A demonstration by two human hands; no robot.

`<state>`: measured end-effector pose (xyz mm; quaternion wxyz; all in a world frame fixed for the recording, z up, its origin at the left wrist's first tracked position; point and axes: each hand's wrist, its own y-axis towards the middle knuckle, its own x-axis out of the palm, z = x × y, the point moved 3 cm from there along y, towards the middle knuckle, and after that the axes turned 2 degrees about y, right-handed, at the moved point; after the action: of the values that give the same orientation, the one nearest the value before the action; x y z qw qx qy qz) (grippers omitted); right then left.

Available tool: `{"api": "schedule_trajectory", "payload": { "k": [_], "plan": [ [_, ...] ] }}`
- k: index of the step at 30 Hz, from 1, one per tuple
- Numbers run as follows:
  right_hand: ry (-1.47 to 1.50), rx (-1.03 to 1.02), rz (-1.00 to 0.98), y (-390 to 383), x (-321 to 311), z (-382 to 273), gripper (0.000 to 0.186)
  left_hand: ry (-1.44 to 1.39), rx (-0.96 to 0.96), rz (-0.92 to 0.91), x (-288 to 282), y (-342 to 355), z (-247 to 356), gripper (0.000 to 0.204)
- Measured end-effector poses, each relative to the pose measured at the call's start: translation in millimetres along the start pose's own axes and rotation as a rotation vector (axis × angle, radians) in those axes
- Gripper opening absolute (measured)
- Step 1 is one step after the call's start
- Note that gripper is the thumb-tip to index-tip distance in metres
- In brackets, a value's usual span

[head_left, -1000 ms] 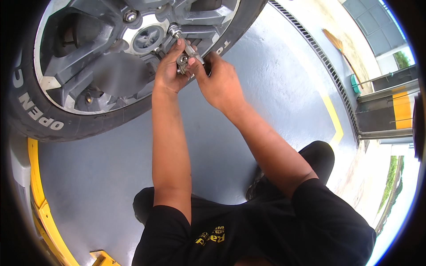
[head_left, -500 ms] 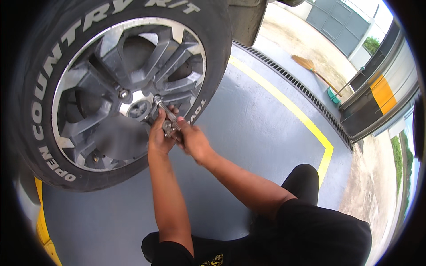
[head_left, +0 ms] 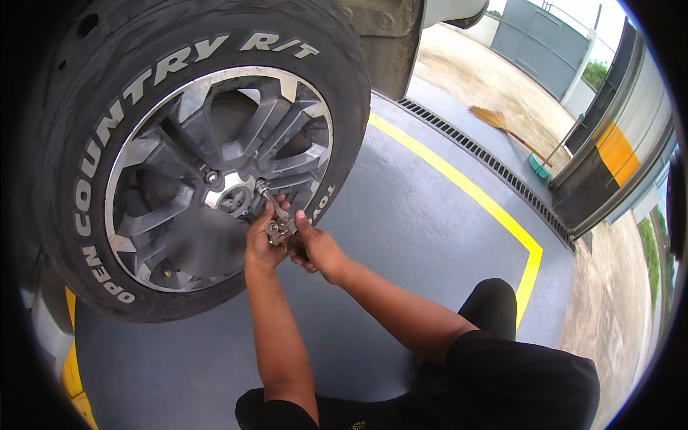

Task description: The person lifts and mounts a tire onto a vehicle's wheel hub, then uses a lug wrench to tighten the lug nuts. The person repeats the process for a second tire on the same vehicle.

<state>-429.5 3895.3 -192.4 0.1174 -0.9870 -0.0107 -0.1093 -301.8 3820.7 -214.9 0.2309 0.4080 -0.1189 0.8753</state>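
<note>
A silver socket extension (head_left: 272, 201) reaches from the wheel's hub area toward my hands, its socket end at a lug position right of the centre cap (head_left: 235, 199). My left hand (head_left: 262, 242) is closed around several metal lug nuts (head_left: 273, 229), its fingertips beside the extension. At the extension's near end is my right hand (head_left: 319, 251), thumb up and fingers curled; its grip is partly hidden. The grey alloy wheel (head_left: 240, 150) carries a black tire (head_left: 351, 107) with raised white lettering. One lug nut (head_left: 211, 177) sits on the wheel, upper left of the cap.
Under the wheel lies a grey painted floor (head_left: 387, 287) with a yellow line (head_left: 459, 172). A drain grate (head_left: 487, 158) crosses behind it. Farther right are a straw broom (head_left: 494, 118), a green dustpan (head_left: 540, 166) and a striped post (head_left: 615, 154). My bent knee (head_left: 491, 301) is at right.
The wheel and my hands appear lower in the picture as the view shifts. My right hand's thumb has lifted from lying along the extension. The socket end stays at the same lug position.
</note>
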Motion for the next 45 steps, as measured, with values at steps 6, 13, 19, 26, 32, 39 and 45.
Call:
{"api": "schedule_trajectory", "payload": {
  "k": [6,13,19,26,32,39,45],
  "plan": [
    [-0.362,-0.309,0.186,-5,15,-12,0.068,-0.037,0.041,0.106,4,-4,-3,0.043],
    [-0.531,-0.239,0.224,3,11,-2,0.06,0.001,0.01,0.163,-4,3,-6,0.044],
    [0.522,0.286,-0.268,-2,22,-13,0.052,-0.034,0.004,0.088,5,-4,-1,0.044],
    [-0.674,-0.372,0.299,1,10,-21,0.041,0.048,0.01,0.082,-1,-4,3,0.037],
    [0.598,0.254,-0.394,14,11,-19,0.042,0.04,-0.033,0.15,-8,6,-4,0.039],
    [-0.516,-0.202,0.183,18,18,-29,0.04,-0.063,-0.05,0.494,-39,-4,-29,0.028],
    [0.288,0.055,-0.119,33,17,-28,0.036,0.203,-0.094,0.371,-22,-25,-6,0.027]
  ]
}}
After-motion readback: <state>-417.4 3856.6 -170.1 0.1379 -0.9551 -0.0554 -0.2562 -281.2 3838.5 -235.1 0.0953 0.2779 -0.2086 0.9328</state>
